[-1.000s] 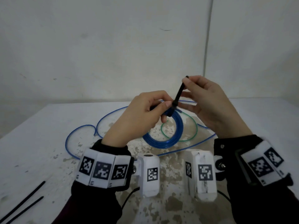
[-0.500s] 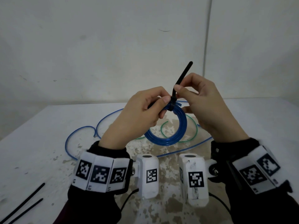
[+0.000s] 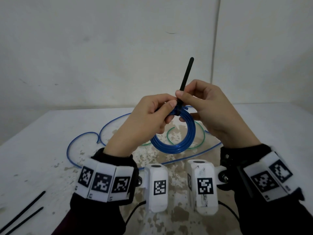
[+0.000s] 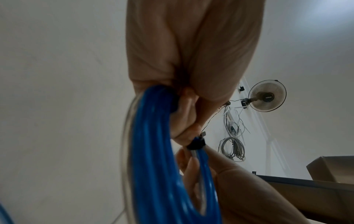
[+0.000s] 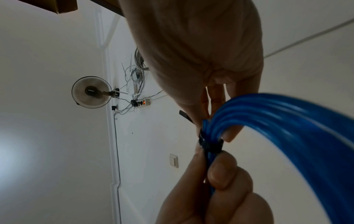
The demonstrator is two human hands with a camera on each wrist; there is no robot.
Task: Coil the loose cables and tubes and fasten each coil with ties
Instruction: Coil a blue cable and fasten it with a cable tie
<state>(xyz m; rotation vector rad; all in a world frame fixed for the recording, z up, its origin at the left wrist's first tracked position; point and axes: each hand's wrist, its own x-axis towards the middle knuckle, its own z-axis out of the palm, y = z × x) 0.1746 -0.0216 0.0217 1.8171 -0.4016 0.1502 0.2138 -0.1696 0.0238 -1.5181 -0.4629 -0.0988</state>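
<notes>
Change: black cable tie (image 3: 186, 77) tail now sticks out further above R hand than 1 s ago.
L hand (image 3: 147, 122): pinches blue tube coil (image 3: 176, 141) at top, beside tie.
R hand (image 3: 209, 111): thumb + finger pinch tie tail just above coil.
Coil: held above table (image 3: 42, 141), hangs below both grips.
Tie head: prob. snug on coil; blurry.

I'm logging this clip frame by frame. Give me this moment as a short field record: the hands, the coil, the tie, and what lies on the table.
left hand: grips the blue coil beside the tie's band
right hand: pinches the black tie just above the coil
blue coil: held above the table, several turns bundled
black tie: band wrapped round the coil, tail sticking upward
loose blue tube: lying uncoiled on the table
green tube: lying on the table behind the coil
spare ties: two, on the table's near left
</notes>
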